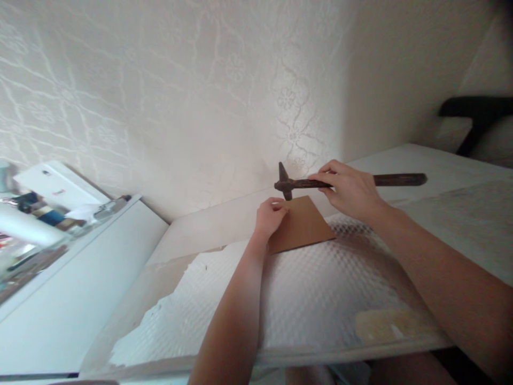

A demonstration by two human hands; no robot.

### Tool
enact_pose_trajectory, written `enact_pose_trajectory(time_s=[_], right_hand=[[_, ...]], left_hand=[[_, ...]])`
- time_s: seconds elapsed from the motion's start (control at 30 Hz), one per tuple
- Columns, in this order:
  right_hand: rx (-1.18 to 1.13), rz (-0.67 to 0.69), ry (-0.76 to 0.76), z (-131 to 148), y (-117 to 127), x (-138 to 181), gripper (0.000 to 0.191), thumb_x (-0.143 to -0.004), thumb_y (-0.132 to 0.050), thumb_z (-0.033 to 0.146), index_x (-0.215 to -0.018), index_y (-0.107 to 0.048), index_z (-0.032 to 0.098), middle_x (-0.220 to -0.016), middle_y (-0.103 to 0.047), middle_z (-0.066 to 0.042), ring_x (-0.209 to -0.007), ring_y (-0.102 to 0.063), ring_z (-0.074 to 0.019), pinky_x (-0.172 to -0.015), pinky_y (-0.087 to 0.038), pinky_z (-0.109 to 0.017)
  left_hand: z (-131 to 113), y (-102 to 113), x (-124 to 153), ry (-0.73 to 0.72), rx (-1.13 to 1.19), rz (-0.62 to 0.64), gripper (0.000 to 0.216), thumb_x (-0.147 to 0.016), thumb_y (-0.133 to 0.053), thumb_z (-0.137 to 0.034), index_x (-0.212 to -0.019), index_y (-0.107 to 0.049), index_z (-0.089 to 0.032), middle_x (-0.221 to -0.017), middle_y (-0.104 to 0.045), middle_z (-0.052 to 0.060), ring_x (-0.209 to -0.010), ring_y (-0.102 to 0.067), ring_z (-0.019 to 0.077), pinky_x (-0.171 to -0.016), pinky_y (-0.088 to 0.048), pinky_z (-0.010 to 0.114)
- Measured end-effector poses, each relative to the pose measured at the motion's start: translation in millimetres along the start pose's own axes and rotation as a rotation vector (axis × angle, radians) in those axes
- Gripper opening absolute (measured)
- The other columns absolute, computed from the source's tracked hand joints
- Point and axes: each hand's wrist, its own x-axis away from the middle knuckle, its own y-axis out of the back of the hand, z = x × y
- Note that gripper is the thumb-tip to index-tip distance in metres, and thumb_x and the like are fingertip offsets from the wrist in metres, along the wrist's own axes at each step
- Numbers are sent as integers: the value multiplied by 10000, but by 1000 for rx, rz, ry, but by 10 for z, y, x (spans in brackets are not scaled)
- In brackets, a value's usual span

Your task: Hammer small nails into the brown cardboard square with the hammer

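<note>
My right hand (350,191) grips a dark hammer (395,179) close to its head, the handle running out to the right. The hammer head (284,183) hangs just above the far corner of a thin brown board (302,227) lying on the white table (304,299). At that same corner sits my left hand (270,215), fingers pinched together; what they hold is too small to make out. The two hands are a short way apart, with the hammer head between them.
A patterned white wall rises right behind the table. To the left stands a white counter (76,278) with cluttered, blurred items on it. A dark chair part (473,115) shows at the far right. The table's surface is worn and peeling at its left part.
</note>
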Motion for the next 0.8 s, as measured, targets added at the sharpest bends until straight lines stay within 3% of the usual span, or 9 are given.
enact_pose_trajectory(time_s=[0.5,0.8], right_hand=[[-8,54,39,10,2,4,334,-836,-507,142,-1078,-683,290,-1024,-631,-31,-857,-586,-166,-543,-335,-269],[-22,59,53,27,4,1,318,-845,-497,164,-1068,-683,294,-1019,-640,-31,-848,-592,-169,-543,-345,-266]], left_hand=[[50,0,-36,-41,39,29,249,-721,-657,-210,-968,-651,-183,-904,-740,63,-886,-674,192,-807,-496,294],[11,27,1,-78,-62,43,281,-686,-612,-113,-961,-633,-170,-890,-729,54,-840,-665,178,-778,-492,282]])
